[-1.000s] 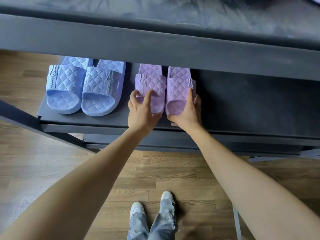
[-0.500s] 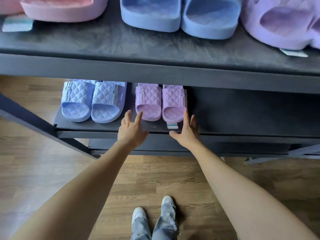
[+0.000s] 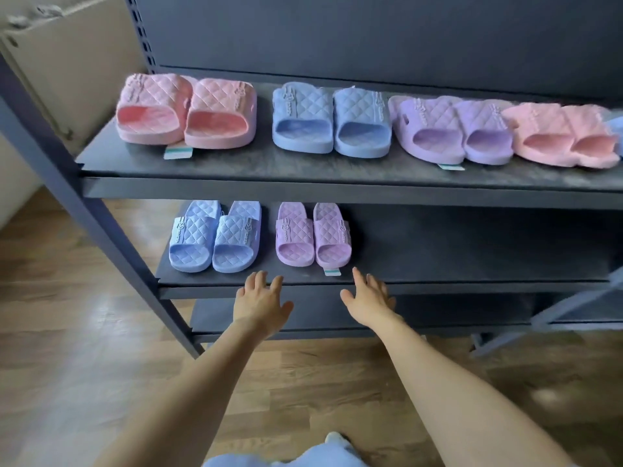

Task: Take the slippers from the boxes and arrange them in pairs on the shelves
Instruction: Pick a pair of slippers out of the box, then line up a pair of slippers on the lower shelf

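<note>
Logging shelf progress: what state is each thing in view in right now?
Left hand: open, empty.
Right hand: open, empty.
Lower purple pair: paired on lower shelf, no hand touching.
Lower blue pair: paired, left of the purple.
Upper shelf: holds left pink pair, upper blue pair, upper purple pair, right pink pair.

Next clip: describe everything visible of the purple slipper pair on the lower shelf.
The purple slipper pair is two lilac slides, seemingly soft moulded foam, with quilted diamond straps and a raised emblem on each outer side. They lie flat, side by side and touching, toes toward the camera, on the lower shelf, right of the blue pair with a gap between. A white-and-teal tag pokes out under the right slipper's front. The left hand and right hand are open at the shelf's front edge, touching neither.
</note>
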